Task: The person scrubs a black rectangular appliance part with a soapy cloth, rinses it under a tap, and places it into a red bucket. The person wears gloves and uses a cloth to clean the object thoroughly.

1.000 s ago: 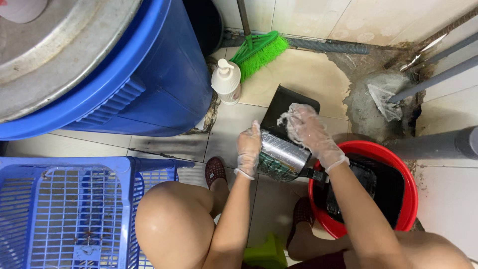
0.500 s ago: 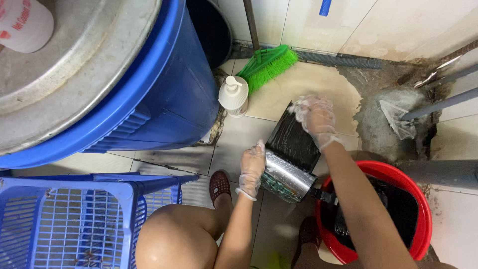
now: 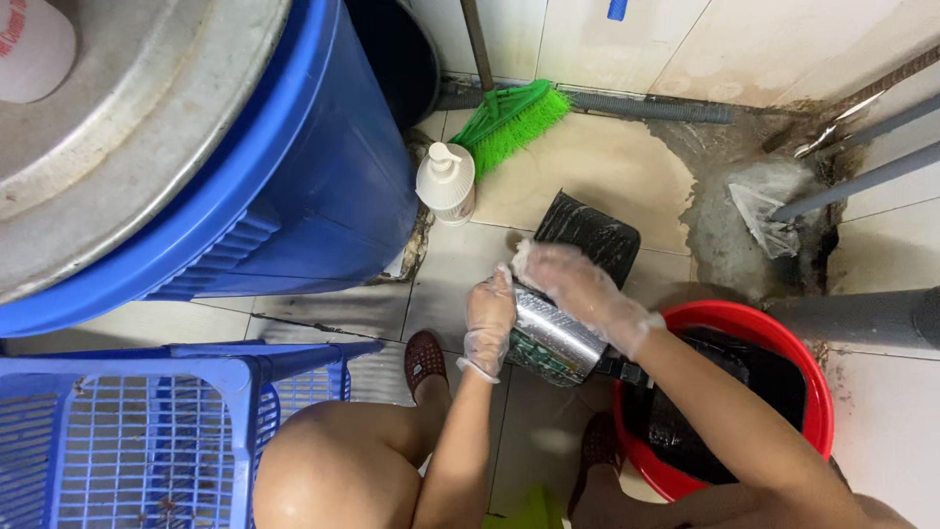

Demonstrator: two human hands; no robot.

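While the person squats on the wet tiled floor [image 3: 578,167], the items stand as follows.

Item one: a metal pan [image 3: 553,338], cylindrical, shiny on its side, tipped over so its bottom faces the person and its black handle points toward the red basin [image 3: 818,392]. It is held just above the floor, between the knees and the wall, likely tilted so the outer wall can be reached.

Item two: left hand [image 3: 490,313], in a thin clear glove, fingers wrapped against the pan's near edge, steadying it.

Item three: right hand [image 3: 578,284], gloved likewise, pressed flat on the pan's upper side with something pale bunched under the fingers; whether a sponge or cloth cannot be told.

Item four: a black tray [image 3: 592,235], lying on the floor just behind the pan.

Item five: the red basin, beside the right forearm, holding dark wet ware.

Item six: a white pump bottle [image 3: 446,181], upright, near the blue barrel [image 3: 294,196], within easy reach.

Item seven: a green broom [image 3: 509,113], leaning at the wall.

Item eight: a blue plastic crate [image 3: 157,431], by the left knee.
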